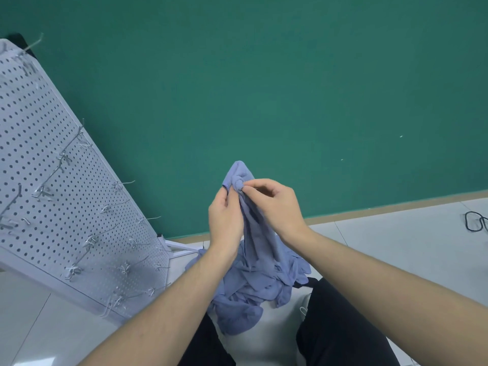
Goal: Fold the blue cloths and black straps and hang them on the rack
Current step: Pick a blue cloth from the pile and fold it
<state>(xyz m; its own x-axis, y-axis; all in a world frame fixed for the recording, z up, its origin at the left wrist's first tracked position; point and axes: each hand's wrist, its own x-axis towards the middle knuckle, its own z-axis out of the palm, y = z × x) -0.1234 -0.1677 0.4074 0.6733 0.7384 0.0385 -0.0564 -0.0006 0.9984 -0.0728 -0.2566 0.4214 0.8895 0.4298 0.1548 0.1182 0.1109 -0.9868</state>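
Observation:
I hold a blue cloth [257, 233] up in front of me, its lower part hanging down toward a heap of blue cloths [248, 291] on the floor between my legs. My left hand [225, 220] grips the cloth's left edge near the top. My right hand [274, 204] pinches a bunched knot of the fabric at the top. The white pegboard rack [52, 196] with several metal hooks stands tilted at the left. A black strap [476, 220] lies on the floor at the far right.
A green wall [264, 88] fills the background, with a brown skirting strip along its base. The floor is pale grey tile. My legs in black trousers [343, 326] sit on either side of the heap. A dark object shows behind the rack's top left corner.

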